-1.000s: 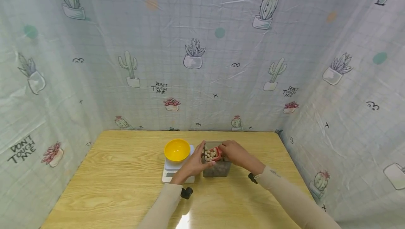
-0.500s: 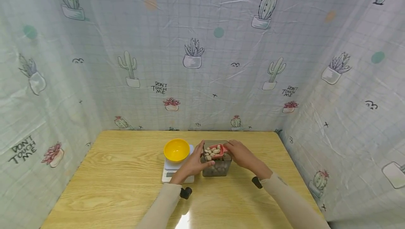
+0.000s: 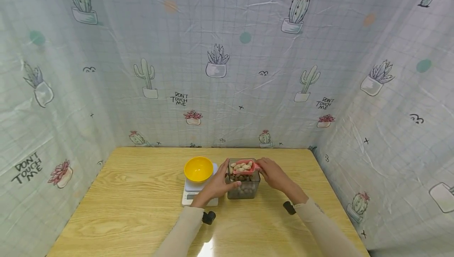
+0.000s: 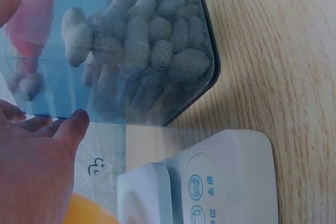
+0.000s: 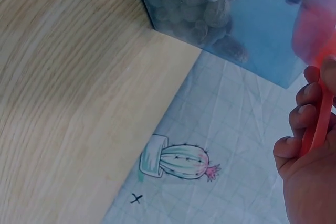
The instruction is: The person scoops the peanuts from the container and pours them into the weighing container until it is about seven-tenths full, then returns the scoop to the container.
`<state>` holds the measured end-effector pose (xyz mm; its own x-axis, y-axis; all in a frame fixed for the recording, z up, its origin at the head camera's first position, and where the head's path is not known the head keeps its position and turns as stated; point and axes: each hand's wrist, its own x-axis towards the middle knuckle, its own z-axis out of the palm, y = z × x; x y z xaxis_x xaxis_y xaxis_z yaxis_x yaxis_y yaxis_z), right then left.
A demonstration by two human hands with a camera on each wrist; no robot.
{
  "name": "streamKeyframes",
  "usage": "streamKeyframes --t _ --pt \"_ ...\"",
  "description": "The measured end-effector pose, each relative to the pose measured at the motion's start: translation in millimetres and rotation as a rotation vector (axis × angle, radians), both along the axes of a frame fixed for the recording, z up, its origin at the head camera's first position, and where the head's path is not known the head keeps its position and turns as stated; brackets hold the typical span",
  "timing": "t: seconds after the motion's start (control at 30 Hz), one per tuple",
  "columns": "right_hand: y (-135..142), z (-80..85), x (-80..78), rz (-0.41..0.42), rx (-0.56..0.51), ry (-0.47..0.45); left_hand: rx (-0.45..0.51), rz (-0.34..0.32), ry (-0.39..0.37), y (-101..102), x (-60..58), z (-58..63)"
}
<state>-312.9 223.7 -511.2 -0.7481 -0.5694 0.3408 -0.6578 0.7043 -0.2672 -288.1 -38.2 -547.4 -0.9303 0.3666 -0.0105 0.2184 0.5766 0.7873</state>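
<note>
R hand [image 3: 274, 175] part-hides scoop hndl [image 5: 318, 127].

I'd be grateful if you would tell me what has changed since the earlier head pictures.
The right hand, gripping the red scoop throughout, has moved a little to the right. The scoop has come up from among the peanuts and now holds a load near the top of the container. The left hand stays on the container; the yellow bowl remains on the scale.

Container [image 3: 243, 190] in all 3 views
</note>
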Motion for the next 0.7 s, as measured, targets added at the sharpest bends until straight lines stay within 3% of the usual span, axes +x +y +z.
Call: streamKeyframes --t 0.23,0.47,0.7 --pt "7.7 6.7 -2.0 -0.025 -0.026 0.020 0.014 0.003 0.008 0.8 -1.4 3.9" --pt "12.0 20.8 -4.6 -0.017 -0.014 0.071 0.114 -0.006 0.052 -4.0 2.8 21.6" --pt "9.5 38.6 -9.6 0.015 0.004 0.079 0.143 0.030 0.141 -16.8 4.0 38.1"
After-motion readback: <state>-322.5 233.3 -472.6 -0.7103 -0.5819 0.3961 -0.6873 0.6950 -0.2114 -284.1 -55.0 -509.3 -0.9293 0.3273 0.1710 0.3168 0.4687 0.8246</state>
